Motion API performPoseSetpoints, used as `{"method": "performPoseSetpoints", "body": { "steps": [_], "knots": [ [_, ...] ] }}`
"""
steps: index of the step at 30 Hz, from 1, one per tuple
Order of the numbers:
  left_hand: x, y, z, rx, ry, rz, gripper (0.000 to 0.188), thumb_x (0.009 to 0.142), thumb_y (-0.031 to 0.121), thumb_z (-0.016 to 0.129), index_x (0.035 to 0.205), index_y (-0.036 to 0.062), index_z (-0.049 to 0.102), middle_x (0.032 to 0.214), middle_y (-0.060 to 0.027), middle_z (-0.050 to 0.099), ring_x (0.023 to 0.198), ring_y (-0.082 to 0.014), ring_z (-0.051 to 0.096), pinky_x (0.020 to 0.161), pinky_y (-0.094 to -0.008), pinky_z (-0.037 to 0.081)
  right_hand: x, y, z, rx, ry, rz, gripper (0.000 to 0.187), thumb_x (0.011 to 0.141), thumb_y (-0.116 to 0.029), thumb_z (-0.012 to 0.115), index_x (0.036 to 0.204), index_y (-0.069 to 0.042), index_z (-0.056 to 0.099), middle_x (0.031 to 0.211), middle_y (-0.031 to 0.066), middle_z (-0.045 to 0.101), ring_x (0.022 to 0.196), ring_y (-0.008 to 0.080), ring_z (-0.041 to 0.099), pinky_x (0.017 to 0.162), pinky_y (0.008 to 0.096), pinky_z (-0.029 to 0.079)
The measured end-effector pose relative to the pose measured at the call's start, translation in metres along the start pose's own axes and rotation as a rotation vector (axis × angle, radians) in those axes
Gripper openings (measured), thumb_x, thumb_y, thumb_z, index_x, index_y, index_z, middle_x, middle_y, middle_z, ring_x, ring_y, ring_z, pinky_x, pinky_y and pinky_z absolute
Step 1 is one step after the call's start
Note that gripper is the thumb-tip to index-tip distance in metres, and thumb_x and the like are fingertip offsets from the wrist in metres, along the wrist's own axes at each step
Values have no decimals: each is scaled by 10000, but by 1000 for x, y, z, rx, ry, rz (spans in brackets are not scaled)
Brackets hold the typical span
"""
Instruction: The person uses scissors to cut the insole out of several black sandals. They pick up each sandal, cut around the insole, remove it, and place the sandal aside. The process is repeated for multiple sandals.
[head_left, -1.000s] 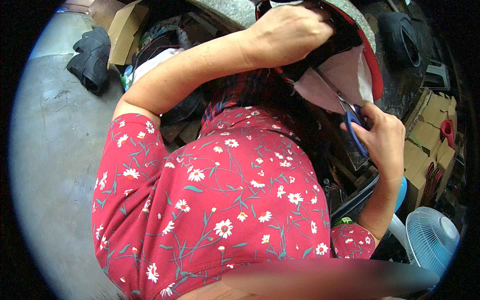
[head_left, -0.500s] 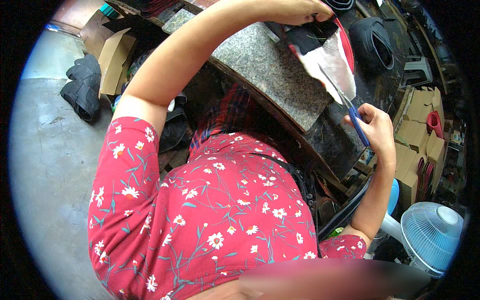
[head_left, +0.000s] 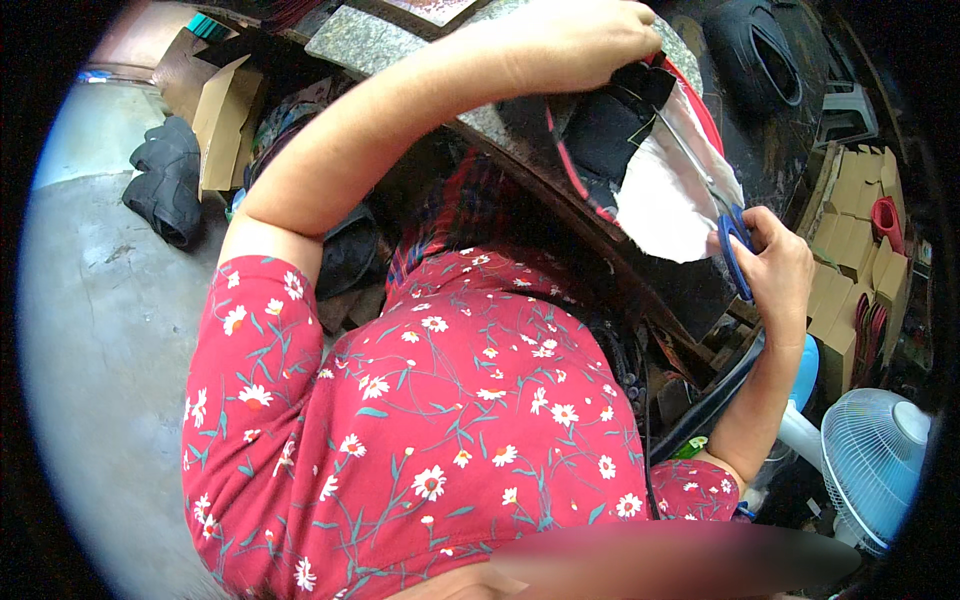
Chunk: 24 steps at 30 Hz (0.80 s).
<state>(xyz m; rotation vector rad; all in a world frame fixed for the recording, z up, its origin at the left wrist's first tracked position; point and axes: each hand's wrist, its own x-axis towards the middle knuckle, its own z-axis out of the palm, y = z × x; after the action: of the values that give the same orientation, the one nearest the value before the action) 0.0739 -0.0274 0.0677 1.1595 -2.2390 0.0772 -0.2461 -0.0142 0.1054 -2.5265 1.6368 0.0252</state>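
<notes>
My left hand point(head_left: 610, 40) is closed on the far end of a sewn piece with red edging point(head_left: 695, 95). A black fabric part point(head_left: 605, 130) with loose threads and a white lining point(head_left: 665, 195) make up this piece, which hangs over the near edge of the bench. My right hand point(head_left: 778, 265) grips the blue handles of a pair of scissors point(head_left: 735, 250). Their blades lie along the white lining and point up toward the black fabric and my left hand. The left fingertips are partly hidden behind the hand.
A speckled stone slab point(head_left: 365, 42) lies on the dark workbench. Black moulded shoe-like items point(head_left: 755, 55) stand at the back right, others point(head_left: 165, 180) on the floor at left. Cardboard boxes point(head_left: 850, 240) and a blue fan point(head_left: 875, 470) are at right.
The sewn piece has come nearer and spread out, showing more black fabric and white lining. The scissors have moved slightly right and down, still in my right hand.
</notes>
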Motion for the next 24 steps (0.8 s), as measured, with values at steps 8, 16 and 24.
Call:
{"method": "performPoseSetpoints", "body": {
  "steps": [8, 16, 24],
  "knots": [
    [16, 5, 36, -102, 32, 184, 198, 808, 89, 674, 994, 23, 662, 1000, -149, 656, 932, -357, 683, 822, -441, 561, 0, 13, 12, 90, -23, 6, 400, 741, -421, 844, 906, -89, 692, 673, 122, 651, 640, 316, 665, 621, 424, 502],
    [14, 2, 56, 51, -109, 106, 215, 858, 177, 670, 952, -9, 726, 967, -174, 697, 922, -350, 711, 839, -424, 578, -14, 10, -4, -250, 299, -224, 339, 695, -294, 849, 950, -125, 703, 806, 77, 710, 734, 253, 673, 713, 378, 499],
    [18, -3, 67, 110, -149, 94, 161, 853, 92, 619, 935, 0, 721, 990, -170, 708, 925, -337, 720, 821, -421, 582, 2, 7, -3, -279, 333, -323, 338, 691, -292, 855, 934, -124, 692, 793, 70, 710, 727, 247, 677, 697, 378, 491]
  ]
}}
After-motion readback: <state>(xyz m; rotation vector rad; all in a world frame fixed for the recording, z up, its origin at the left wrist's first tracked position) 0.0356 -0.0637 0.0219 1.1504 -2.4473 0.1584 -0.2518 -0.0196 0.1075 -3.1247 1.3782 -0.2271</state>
